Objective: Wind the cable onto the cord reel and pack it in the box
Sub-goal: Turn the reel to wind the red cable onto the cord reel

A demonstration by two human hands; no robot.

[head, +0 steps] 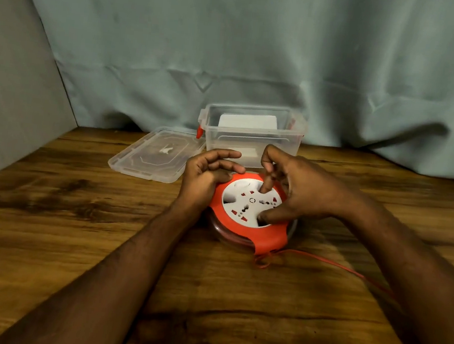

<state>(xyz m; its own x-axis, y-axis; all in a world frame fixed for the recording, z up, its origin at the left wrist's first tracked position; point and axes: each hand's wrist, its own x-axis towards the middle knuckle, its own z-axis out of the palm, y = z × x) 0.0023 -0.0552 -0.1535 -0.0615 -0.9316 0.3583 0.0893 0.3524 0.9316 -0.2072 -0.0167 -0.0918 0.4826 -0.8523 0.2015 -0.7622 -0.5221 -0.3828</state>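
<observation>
Both hands (208,175) (296,190) curled on cord reel (246,218).

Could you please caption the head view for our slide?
Both hands, left and right, work the cord reel before the open box.

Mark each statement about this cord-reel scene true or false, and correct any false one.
1. The cord reel lies flat on the wooden table. True.
2. The clear box has its lid clipped on. False: the lid lies on the table, left of the open box.
3. The right hand has fingers on the reel's white socket face. True.
4. All the red cable is wound in. False: a length trails off toward the right across the table.
5. The left hand holds the lid. False: it rests on the reel's red rim.
</observation>
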